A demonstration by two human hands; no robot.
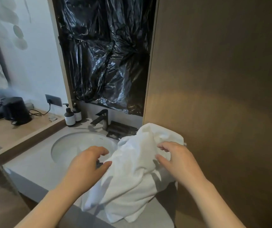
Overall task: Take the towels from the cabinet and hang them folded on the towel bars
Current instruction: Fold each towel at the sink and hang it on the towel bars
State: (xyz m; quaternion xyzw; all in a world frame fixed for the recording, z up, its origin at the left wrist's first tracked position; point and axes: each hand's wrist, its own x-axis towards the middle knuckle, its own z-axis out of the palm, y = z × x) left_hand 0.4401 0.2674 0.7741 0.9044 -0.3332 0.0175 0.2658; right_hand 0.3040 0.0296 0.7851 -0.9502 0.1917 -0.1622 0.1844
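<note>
A crumpled white towel (132,175) lies heaped on the right end of the table (33,171), beside the sink (76,145), its lower folds spilling over the front edge. The right hand (178,160) grasps a fold near the top, fingers curled into the cloth. The left hand (87,163) has its thumb against the towel's left edge; whether it pinches anything I cannot tell. A small metal end pokes out behind the towel's upper right corner, the rest hidden. Crinkled black plastic sheeting (105,55) covers the wall behind the faucet (101,118). A wooden panel (222,79) fills the right side, cut off by the picture's edge.
</note>
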